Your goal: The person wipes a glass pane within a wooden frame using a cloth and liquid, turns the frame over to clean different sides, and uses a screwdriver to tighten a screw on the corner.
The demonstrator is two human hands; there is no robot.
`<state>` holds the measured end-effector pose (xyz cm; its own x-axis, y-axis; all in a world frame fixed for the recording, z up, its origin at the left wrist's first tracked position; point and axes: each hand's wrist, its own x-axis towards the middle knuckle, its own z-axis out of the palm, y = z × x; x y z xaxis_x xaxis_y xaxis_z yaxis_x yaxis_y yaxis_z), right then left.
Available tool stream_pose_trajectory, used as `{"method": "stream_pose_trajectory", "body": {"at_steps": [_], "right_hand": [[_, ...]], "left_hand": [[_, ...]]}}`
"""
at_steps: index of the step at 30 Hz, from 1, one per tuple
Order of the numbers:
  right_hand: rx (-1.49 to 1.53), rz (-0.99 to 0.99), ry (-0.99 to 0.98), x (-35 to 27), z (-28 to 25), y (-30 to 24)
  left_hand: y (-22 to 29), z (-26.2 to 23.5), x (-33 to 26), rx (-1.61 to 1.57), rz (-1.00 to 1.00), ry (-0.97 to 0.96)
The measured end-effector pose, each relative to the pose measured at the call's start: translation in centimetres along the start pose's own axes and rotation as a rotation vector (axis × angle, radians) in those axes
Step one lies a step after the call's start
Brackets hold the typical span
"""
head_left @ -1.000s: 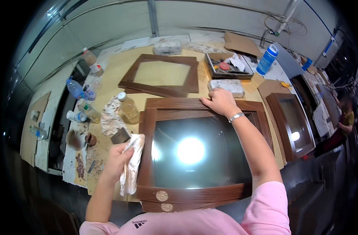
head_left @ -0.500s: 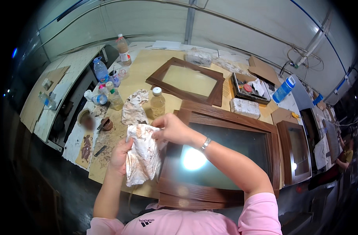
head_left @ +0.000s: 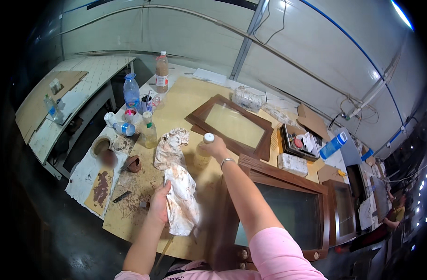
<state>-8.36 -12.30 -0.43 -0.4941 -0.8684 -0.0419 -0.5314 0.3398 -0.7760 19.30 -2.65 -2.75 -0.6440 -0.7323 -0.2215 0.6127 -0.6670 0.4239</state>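
Note:
My left hand (head_left: 161,205) grips a white rag (head_left: 182,200) smeared with brown stains; the cloth hangs over the near part of the bench. Farther out, my right hand (head_left: 217,148) is closed around the upper part of a clear bottle (head_left: 202,158) with a white cap and pale yellowish liquid. The bottle looks upright. A second crumpled stained rag (head_left: 170,149) lies just left of it. To the right of my forearm lies a brown wooden frame with a glass panel (head_left: 288,214), stacked on other frames.
At the left stand several plastic bottles (head_left: 149,133), a brown-stained pot (head_left: 101,146) and a scraper (head_left: 122,196). Another wooden frame (head_left: 265,140) lies toward the back. A box of odds and ends (head_left: 288,144), a wrapped block (head_left: 293,165) and a blue bottle (head_left: 333,145) are at the right.
My right hand has left the rag, reached forward and taken hold of the white-capped bottle. The rag stays in my left hand. The view has shifted and tilted.

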Motion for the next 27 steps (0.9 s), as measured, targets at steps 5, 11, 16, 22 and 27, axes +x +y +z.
{"method": "stream_pose_trajectory", "body": {"at_steps": [5, 11, 16, 22, 27], "right_hand": [[-0.044, -0.094, -0.053, -0.9, 1.7, -0.3], [-0.411, -0.864, -0.093, -6.5, 2.8, -4.6], [-0.939, -1.138, -0.153, -8.1, 2.3, -5.6], [-1.236, -1.264, -0.115, -9.2, 0.9, -7.2], [-1.347, -1.274, -0.065, -9.6, 1.1, -7.5]], "left_hand": [[-1.1, -2.2, 2.4, 0.000, 0.010, 0.124], [-0.4, -3.0, 2.9, -0.005, 0.039, 0.195], [-0.5, -3.3, 2.9, -0.045, 0.010, 0.203], [-1.1, -3.1, 2.7, -0.076, -0.031, 0.162], [-1.2, -3.1, 2.4, -0.078, -0.030, 0.136]]}}
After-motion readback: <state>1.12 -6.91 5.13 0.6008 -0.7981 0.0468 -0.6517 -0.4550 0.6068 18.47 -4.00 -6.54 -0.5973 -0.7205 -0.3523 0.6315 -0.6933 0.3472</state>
